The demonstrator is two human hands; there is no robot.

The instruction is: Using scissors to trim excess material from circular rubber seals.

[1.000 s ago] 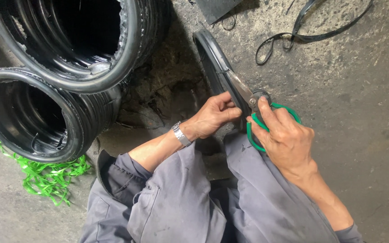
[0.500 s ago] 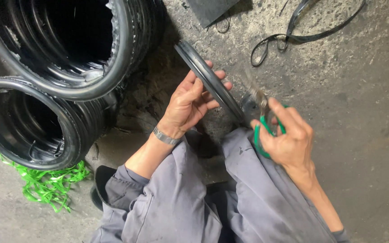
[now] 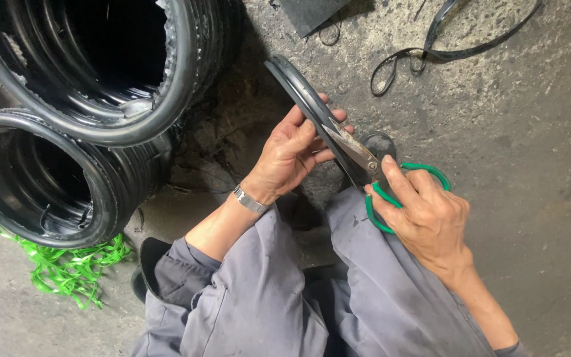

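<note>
Left hand (image 3: 292, 155) is wrapped around a black rubber strip (image 3: 302, 99), whose long axis runs diagonally from upper left down toward the right hand (image 3: 424, 215); green-handled scissors (image 3: 365, 158) are gripped there, blades laid along the strip.

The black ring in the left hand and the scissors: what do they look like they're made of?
Black ring: probably rubber; matte black with a moulded ridged rim. Scissors: bare dull metal blades with rusty specks, and glossy green loops, likely plastic. The left hand grips the ring; the right hand works the scissors.
</note>
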